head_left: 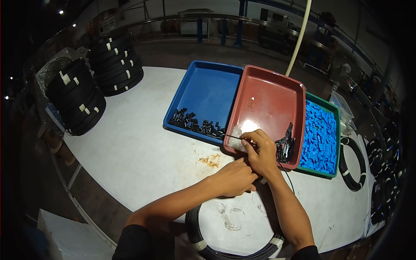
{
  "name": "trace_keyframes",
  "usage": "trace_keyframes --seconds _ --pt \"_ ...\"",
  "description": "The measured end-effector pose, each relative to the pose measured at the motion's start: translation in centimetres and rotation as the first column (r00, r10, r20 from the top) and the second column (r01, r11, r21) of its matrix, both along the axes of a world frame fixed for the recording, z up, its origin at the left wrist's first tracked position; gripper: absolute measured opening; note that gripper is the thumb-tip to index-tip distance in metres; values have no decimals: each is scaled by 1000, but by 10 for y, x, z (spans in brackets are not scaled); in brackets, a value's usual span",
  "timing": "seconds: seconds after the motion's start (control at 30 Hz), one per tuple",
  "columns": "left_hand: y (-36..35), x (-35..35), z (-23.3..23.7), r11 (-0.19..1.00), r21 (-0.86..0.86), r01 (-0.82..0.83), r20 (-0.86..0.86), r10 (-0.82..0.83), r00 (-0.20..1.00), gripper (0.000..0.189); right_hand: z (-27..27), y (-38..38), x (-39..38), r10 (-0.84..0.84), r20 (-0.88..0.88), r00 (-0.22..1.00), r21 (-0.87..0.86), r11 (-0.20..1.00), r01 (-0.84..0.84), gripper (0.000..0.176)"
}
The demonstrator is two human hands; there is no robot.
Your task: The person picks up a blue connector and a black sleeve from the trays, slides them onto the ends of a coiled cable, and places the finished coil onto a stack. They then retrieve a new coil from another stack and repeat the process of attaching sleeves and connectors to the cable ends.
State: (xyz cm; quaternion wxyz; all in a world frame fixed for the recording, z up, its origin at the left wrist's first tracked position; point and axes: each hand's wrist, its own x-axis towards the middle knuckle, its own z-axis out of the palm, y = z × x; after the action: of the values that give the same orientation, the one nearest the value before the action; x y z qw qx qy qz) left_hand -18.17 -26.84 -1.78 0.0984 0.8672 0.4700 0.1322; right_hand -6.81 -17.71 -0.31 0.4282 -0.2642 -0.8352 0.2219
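My right hand [262, 151] is closed in a pinch on a thin black cable [234, 137], whose end sticks out to the left over the front edge of the red tray [272, 84]. Part of the cable loops down on the right side of my right wrist. Just below and to the left, my left hand [232, 180] is closed, its fingers curled; whatever it grips is hidden. A coil of black cable [195, 229], bound with pale tape, lies on the table beneath my forearms. Its upper part is covered by my hands.
A blue tray [208, 82] holds small black pieces [197, 125]. Black strips [285, 145] lie in the red tray. Blue pieces [320, 136] fill a green tray [337, 149]. Stacked cable coils [78, 97] stand at left; another coil [353, 164] lies at right.
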Motion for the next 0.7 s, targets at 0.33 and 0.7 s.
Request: trace_keyframes --seconds 0.33,0.7 --pt "-20 -125 46 989 84 -123 253 99 962 21 -8 -5 -14 121 7 993 42 992 -121 6" --pt "47 -228 36 805 11 -593 -292 570 768 19 -18 -13 -22 187 61 980 57 980 -191 10"
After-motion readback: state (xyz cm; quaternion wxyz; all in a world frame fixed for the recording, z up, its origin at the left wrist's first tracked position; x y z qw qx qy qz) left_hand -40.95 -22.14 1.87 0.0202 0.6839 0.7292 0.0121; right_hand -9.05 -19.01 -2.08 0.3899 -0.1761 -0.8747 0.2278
